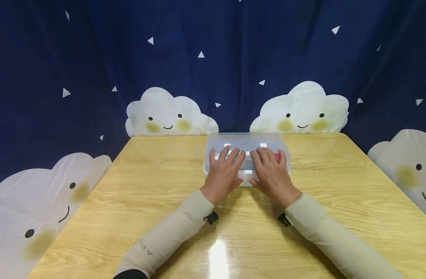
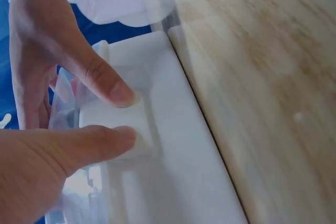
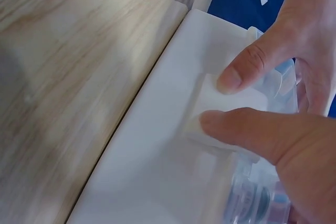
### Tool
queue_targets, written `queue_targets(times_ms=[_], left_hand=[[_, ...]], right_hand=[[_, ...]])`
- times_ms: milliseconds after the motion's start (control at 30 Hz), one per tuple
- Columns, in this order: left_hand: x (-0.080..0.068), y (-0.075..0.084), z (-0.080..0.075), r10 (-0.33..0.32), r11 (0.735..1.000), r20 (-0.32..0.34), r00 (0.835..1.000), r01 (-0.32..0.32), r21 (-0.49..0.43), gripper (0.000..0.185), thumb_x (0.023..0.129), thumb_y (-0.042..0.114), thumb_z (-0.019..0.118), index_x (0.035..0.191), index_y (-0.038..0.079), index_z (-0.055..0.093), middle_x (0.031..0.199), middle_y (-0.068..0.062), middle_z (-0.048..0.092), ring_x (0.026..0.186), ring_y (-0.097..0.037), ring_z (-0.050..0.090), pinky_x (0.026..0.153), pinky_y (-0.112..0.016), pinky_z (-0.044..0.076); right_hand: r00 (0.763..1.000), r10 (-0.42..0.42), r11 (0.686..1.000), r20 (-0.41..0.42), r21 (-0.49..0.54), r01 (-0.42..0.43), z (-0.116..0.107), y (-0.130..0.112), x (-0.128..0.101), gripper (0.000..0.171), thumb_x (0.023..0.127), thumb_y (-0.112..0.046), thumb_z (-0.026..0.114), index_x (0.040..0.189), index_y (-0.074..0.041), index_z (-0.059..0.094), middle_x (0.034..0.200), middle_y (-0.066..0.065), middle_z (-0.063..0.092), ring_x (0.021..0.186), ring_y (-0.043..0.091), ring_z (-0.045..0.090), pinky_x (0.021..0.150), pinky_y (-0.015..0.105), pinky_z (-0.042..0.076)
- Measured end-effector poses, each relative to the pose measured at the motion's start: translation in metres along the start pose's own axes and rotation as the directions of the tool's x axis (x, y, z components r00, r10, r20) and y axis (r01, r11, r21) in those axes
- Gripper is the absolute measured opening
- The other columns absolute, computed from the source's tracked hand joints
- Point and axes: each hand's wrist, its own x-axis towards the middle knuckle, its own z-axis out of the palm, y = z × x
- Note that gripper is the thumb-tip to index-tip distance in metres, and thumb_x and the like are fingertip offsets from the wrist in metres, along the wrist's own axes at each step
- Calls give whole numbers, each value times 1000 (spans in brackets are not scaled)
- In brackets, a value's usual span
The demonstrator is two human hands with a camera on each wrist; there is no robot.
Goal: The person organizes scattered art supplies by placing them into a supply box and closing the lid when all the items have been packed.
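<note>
Both hands lie flat with fingers spread on the lidded clear plastic container [image 1: 247, 145] at the table's [image 1: 146, 182] far middle: left hand [image 1: 224, 170], right hand [image 1: 271, 172], thumbs pressing its near white latch [image 2: 118, 129], apparently to work it.

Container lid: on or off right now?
On. The lid covers the clear container; both thumbs press its white latch.

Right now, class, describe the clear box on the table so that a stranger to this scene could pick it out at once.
Start at the wooden table before the dark blue cloud curtain. At its far middle edge lies the clear plastic box with a flat lid. Both hands rest on it, the left hand beside the right hand, thumbs pressing its white front latch; something red shows inside.
</note>
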Motion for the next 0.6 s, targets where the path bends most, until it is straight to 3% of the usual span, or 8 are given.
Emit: queue_targets(times_ms=[333, 600], left_hand=[[1, -9, -12, -4, 999, 88, 996, 7, -40, 81, 71, 48, 83, 139, 20, 48, 141, 0, 51, 132, -25, 44, 100, -59, 35], [9, -27, -24, 32, 978, 165, 986, 3, -208, 58, 88, 44, 68, 138, 20, 52, 142, 0, 51, 132, -21, 44, 101, -58, 35]], right_hand=[[996, -21, 991, 90, 131, 10, -11, 7, 5, 81, 64, -29, 91, 130, -6, 49, 129, 16, 52, 122, 34, 46, 97, 67, 32], [987, -65, 968, 149, 250, 26, -29, 29, 9, 67, 75, -31, 84, 130, -8, 54, 132, 18, 54, 123, 34, 49, 93, 62, 37]])
